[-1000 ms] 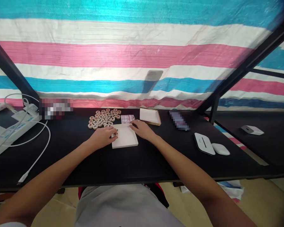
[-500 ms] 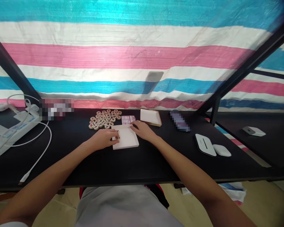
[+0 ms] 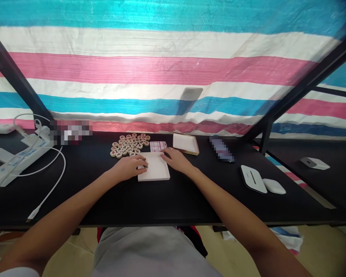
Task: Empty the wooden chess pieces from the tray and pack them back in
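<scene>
A shallow white box (image 3: 155, 174) lies on the black desk in front of me. My left hand (image 3: 129, 166) reaches over its left wall, fingers curled on Chinese chess pieces (image 3: 145, 166) just inside; how many are under the fingers is partly hidden. At the far right corner, my right hand (image 3: 176, 158) grips the box's rim. Several round Chinese chess pieces (image 3: 128, 145) with red and black characters lie in a cluster beyond my left hand. Behind the box is a folded sheet with red lines (image 3: 158, 146).
A box lid (image 3: 185, 143) lies open side up at the back. To the right are a blurred phone-like object (image 3: 222, 149), a white-and-black flat device (image 3: 253, 179) and a white rounded case (image 3: 273, 186). A power strip (image 3: 23, 163) and white cable (image 3: 50, 192) occupy the left.
The left hand's fingers have shifted slightly over the pieces by the box's left wall. The right hand stays at the far right corner. The view has moved a little.
</scene>
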Demonstrator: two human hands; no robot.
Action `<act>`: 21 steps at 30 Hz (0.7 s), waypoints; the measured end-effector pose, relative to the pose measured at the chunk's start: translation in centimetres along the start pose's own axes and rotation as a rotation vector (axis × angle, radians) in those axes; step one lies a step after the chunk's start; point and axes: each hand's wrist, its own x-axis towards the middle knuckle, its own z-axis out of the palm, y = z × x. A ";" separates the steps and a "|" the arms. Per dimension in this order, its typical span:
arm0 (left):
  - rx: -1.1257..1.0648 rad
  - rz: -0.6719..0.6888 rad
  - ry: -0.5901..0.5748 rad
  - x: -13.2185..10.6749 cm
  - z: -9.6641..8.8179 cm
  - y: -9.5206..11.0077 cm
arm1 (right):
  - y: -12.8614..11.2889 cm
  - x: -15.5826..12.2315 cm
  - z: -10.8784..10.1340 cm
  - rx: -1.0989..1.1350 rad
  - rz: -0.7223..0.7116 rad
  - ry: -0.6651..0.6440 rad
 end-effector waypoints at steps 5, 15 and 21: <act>0.044 -0.027 0.016 0.2 0.0 0.2 | 0.0 0.0 0.0 -0.004 -0.010 -0.009; 0.118 -0.100 0.091 0.5 0.4 0.5 | 0.0 0.0 -0.1 0.012 -0.044 -0.015; 0.145 -0.126 0.123 0.3 0.2 0.5 | 0.2 0.0 0.0 0.015 -0.047 -0.024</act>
